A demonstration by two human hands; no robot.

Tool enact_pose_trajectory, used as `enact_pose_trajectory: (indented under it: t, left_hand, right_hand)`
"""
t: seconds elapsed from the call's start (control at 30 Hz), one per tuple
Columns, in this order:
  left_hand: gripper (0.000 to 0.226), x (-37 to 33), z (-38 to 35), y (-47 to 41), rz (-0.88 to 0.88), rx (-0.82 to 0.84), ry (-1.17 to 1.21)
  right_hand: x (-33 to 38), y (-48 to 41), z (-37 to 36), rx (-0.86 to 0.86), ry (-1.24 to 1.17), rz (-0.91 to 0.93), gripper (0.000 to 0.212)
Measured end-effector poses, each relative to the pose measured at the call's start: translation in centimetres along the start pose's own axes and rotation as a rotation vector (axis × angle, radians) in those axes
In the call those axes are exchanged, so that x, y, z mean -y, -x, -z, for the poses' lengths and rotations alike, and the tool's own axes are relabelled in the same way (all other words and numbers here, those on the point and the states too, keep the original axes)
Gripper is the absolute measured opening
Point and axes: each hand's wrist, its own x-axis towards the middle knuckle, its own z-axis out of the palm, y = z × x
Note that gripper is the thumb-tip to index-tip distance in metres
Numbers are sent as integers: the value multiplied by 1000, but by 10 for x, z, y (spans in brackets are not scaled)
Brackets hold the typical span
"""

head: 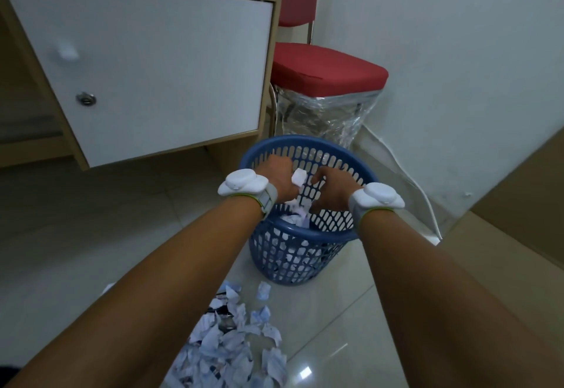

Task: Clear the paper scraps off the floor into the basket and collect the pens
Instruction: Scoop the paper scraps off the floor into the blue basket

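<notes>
A blue plastic basket (293, 268) with slotted walls stands on the tiled floor, holding torn paper. Both hands hover over its mouth. My left hand (279, 175) is curled around white paper scraps (297, 177), and more scraps (297, 213) hang or fall below it into the basket. My right hand (334, 184) sits beside it with the fingers bent and spread, nothing clearly in it. A heap of torn white and blue paper scraps (232, 348) lies on the floor in front of the basket, between my forearms. Dark thin objects (221, 311), maybe pens, show among the scraps.
A white cabinet door (146, 64) with a lock fills the upper left. A red padded chair (326, 70) with plastic-wrapped legs stands right behind the basket against the white wall (457, 52). A white cable (406, 183) runs down the wall.
</notes>
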Motion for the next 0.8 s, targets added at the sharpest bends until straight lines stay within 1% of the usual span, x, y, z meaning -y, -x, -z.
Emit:
enact_pose_trajectory:
  t: [0.07, 0.17, 0.23, 0.33, 0.43, 0.47, 0.57, 0.63, 0.73, 0.8]
  left_hand:
    - [32, 2, 0, 2, 5, 6, -4]
    - [34, 5, 2, 5, -5, 5, -17]
    - [37, 7, 4, 7, -5, 9, -42]
    - [39, 9, 5, 9, 6, 11, -51]
    - [33, 10, 7, 11, 10, 4, -31]
    - [31, 11, 8, 12, 8, -2, -24]
    - [27, 14, 12, 16, -10, -36, 15]
    - [24, 17, 15, 18, -23, -59, 37]
    - [21, 20, 20, 22, -15, -84, 71]
    - [21, 20, 21, 25, -17, -95, 89]
  right_hand:
    - [0, 0, -3, 1, -15, -1, 62]
    - [0, 2, -5, 6, -30, -7, 61]
    - [3, 1, -5, 6, -35, -4, 58]
    - [9, 0, -4, 17, -20, 23, 40]
    - [18, 0, -1, 15, -4, 47, 18]
    - [21, 0, -1, 5, 15, 59, 17]
    - [28, -2, -1, -18, 57, 49, 27]
    - [30, -2, 0, -8, 62, 18, 26]
    - [33, -1, -1, 6, 72, -4, 15]
    - [34, -2, -2, -30, 73, 7, 4]
